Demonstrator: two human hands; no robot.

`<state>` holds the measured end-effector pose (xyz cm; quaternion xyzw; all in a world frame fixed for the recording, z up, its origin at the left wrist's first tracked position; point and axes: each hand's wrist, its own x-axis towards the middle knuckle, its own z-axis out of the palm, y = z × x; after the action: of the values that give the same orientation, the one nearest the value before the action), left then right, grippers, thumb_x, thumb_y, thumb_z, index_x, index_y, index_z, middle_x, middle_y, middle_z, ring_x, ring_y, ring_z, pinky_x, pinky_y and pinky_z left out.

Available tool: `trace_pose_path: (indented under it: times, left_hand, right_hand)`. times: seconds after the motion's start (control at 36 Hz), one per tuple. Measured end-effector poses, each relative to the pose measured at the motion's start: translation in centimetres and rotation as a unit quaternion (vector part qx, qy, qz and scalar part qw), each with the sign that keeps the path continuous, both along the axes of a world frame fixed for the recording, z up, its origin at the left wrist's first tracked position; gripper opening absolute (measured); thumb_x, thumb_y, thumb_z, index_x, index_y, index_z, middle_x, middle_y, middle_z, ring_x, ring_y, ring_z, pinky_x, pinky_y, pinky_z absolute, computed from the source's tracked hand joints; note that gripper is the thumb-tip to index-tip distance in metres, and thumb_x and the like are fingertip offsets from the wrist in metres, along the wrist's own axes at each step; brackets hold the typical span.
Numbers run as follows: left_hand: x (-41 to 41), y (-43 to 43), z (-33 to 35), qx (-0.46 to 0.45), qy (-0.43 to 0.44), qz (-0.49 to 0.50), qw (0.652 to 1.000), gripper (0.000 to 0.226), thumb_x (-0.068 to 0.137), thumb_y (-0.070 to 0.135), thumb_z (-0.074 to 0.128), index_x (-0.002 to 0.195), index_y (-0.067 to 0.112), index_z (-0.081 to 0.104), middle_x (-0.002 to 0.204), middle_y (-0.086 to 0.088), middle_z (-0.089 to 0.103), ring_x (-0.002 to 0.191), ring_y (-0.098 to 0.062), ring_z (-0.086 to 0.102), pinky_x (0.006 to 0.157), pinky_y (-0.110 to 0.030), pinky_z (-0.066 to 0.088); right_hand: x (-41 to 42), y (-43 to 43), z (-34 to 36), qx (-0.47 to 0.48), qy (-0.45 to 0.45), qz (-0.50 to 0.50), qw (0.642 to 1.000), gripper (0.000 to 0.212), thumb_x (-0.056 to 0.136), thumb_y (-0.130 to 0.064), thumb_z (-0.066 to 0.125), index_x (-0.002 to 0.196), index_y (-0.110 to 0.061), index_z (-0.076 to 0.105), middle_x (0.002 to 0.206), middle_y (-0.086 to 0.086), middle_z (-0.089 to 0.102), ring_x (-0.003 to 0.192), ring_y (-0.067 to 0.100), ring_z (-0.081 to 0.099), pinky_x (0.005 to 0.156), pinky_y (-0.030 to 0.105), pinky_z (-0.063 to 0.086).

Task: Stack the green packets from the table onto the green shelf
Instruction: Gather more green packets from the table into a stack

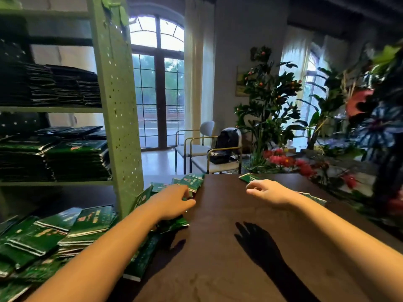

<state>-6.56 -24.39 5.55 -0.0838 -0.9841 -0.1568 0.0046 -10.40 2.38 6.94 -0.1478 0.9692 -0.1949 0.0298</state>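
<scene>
The left hand [174,201] is stretching out low over the scattered green packets [192,180] by the tabletop's far left edge. Its fingertips are touching the foil and the thumb is pointing across the wood, though from here I cannot tell whether the fingers are pinching a packet or only resting on it. The right hand [268,191] is hovering above the tabletop [218,258] toward the far edge, fingers loosely curled and holding nothing. A single packet [248,177] is lying just beyond its fingertips at that edge, and another packet [314,198] is peeking out beside the wrist toward the right edge. Down at the near left corner a big loose heap [65,232] is sprawling, packets overlapping every which way. The green shelf [117,116] is standing at the left edge, and tall stacks [78,160] are already sitting on its middle level, with darker stacks on the level above. So I'd say a good share is shelved, but plenty is waiting: the heap, the scatter under the left hand, and the strays on the right.
</scene>
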Motion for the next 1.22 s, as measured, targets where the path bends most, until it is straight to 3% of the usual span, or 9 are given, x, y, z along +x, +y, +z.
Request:
trace_pose_path:
  times: [0.19, 0.36, 0.5, 0.64, 0.86, 1.08, 1.14, 1.22]
  left_hand:
    - [-5.1, 1.1, -3.6, -0.119, 0.040, 0.061, 0.990, 0.059, 0.096, 0.053, 0.043, 0.143, 0.018, 0.037, 0.148, -0.012, 0.038, 0.134, -0.032, 0.039, 0.107, -0.045, 0.037]
    - [-7.9, 3.1, -5.2, -0.145, 0.015, 0.048, 0.988, 0.069, 0.098, 0.057, 0.035, 0.155, 0.027, 0.012, 0.164, -0.006, 0.005, 0.150, -0.030, 0.006, 0.120, -0.050, 0.010]
    - [-10.0, 5.0, -5.8, -0.150, 0.008, 0.021, 0.988, 0.068, 0.100, 0.056, 0.032, 0.156, 0.027, 0.008, 0.164, -0.005, 0.002, 0.150, -0.027, 0.001, 0.119, -0.052, 0.006]
    - [-12.3, 7.5, -6.5, -0.153, 0.001, -0.017, 0.988, 0.067, 0.101, 0.055, 0.030, 0.156, 0.027, 0.006, 0.164, -0.005, -0.001, 0.150, -0.028, -0.001, 0.118, -0.052, 0.005]
    - [-14.7, 11.4, -7.8, -0.131, -0.015, -0.048, 0.990, 0.067, 0.101, 0.054, 0.030, 0.156, 0.025, 0.007, 0.164, -0.005, 0.001, 0.150, -0.028, 0.002, 0.119, -0.049, 0.009]
    - [-14.7, 14.4, -9.7, -0.055, -0.001, -0.080, 0.995, 0.061, 0.102, 0.052, 0.024, 0.156, 0.029, 0.009, 0.164, -0.001, 0.008, 0.151, -0.022, 0.004, 0.120, -0.045, 0.009]
    - [-14.2, 14.4, -9.8, -0.028, 0.004, -0.090, 0.996, 0.056, 0.104, 0.048, 0.022, 0.156, 0.030, 0.011, 0.164, 0.000, 0.010, 0.151, -0.020, 0.005, 0.120, -0.044, 0.010]
    - [-13.5, 13.7, -9.5, 0.033, 0.023, -0.091, 0.995, 0.050, 0.105, 0.041, 0.022, 0.152, 0.025, 0.025, 0.158, -0.001, 0.029, 0.147, -0.021, 0.021, 0.117, -0.043, 0.019]
  right_hand:
    - [-3.9, 4.1, -5.5, 0.121, -0.001, -0.115, 0.986, 0.048, 0.097, -0.049, 0.039, 0.140, -0.026, 0.040, 0.147, 0.012, 0.037, 0.132, 0.031, 0.037, 0.107, 0.043, 0.033]
    - [-6.2, 6.5, -8.3, 0.140, -0.003, -0.207, 0.968, 0.058, 0.096, -0.058, 0.031, 0.149, -0.037, 0.020, 0.159, 0.003, 0.014, 0.146, 0.027, 0.010, 0.116, 0.048, 0.012]
    - [-8.1, 8.5, -9.4, 0.129, 0.000, -0.263, 0.956, 0.063, 0.094, -0.063, 0.027, 0.150, -0.037, 0.014, 0.161, 0.004, 0.002, 0.146, 0.035, -0.001, 0.115, 0.057, 0.004]
    - [-10.0, 11.5, -9.8, 0.123, -0.029, -0.295, 0.947, 0.069, 0.089, -0.072, 0.021, 0.150, -0.041, 0.010, 0.161, 0.007, 0.000, 0.145, 0.040, -0.001, 0.113, 0.060, 0.007]
    - [-11.4, 11.4, -10.8, 0.149, -0.043, -0.250, 0.956, 0.068, 0.085, -0.077, 0.026, 0.147, -0.047, 0.021, 0.160, 0.005, 0.011, 0.144, 0.037, 0.012, 0.112, 0.059, 0.015]
    - [-9.1, 5.2, -11.1, 0.156, 0.011, -0.081, 0.984, 0.064, 0.086, -0.074, 0.031, 0.144, -0.051, 0.019, 0.160, -0.002, 0.012, 0.144, 0.030, 0.012, 0.109, 0.056, 0.018]
    - [-8.5, 3.6, -10.9, 0.118, 0.022, -0.039, 0.992, 0.063, 0.091, -0.065, 0.036, 0.147, -0.044, 0.018, 0.159, -0.004, 0.017, 0.144, 0.026, 0.016, 0.108, 0.055, 0.020]
    - [-9.1, 2.3, -10.2, -0.056, -0.002, -0.003, 0.998, 0.051, 0.096, -0.040, 0.042, 0.144, -0.029, 0.030, 0.147, 0.003, 0.042, 0.134, 0.025, 0.039, 0.107, 0.047, 0.031]
